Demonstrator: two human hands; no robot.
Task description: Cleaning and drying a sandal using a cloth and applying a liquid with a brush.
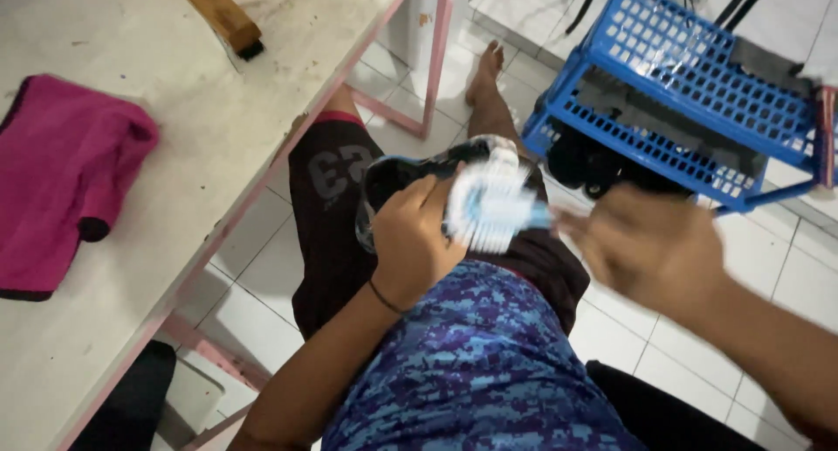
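Observation:
My left hand [415,241] grips a black shoe [397,170] that rests on my lap, fingers curled over its side. A brush with a blue handle and white bristles [491,208] lies against the shoe, bristles toward me. My right hand [650,246], blurred by motion, holds the end of the brush handle at the right. Most of the shoe is hidden behind my left hand and the brush.
A pale table with a pink frame [218,128] stands at the left, bearing a magenta cloth [61,180] and a wooden-backed brush [223,16]. A blue plastic lattice rack [672,58] with dark shoes under it stands at the right on white floor tiles.

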